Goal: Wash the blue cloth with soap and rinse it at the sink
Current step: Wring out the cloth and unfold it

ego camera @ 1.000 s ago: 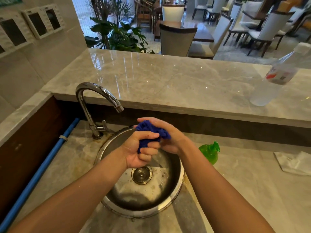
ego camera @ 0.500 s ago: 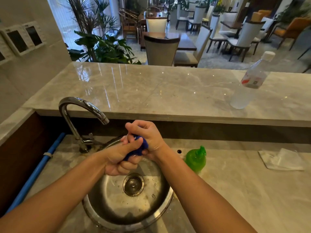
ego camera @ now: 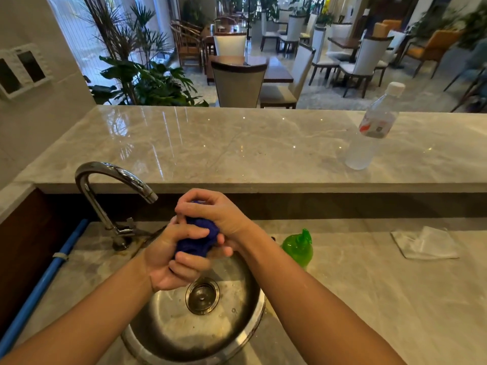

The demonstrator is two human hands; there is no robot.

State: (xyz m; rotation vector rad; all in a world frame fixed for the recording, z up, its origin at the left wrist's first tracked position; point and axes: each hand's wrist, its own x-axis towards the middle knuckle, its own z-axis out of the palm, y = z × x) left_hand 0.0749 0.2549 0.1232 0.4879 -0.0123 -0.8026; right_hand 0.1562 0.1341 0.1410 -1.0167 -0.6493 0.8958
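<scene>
The blue cloth (ego camera: pixel 196 242) is bunched into a small wad between both hands, above the round steel sink (ego camera: pixel 237 335). My left hand (ego camera: pixel 174 262) grips it from below with fingers curled around it. My right hand (ego camera: pixel 213 214) presses on it from above, covering its top. Most of the cloth is hidden inside the two hands. The chrome tap (ego camera: pixel 110 185) arches over the sink's left rim, with its spout just left of my hands; no water runs from it. A green soap bottle (ego camera: pixel 297 248) stands on the counter right of the sink.
A raised marble ledge (ego camera: pixel 237 146) runs behind the sink, with a clear plastic water bottle (ego camera: pixel 369 135) on its right. A white cloth (ego camera: pixel 424 246) lies on the lower counter at right. A blue pipe (ego camera: pixel 42 285) runs along the left wall.
Both hands kept kneading the cloth; it went from showing above the fists to nearly hidden, and now shows between the palms. The view tilted up and shifted slightly.
</scene>
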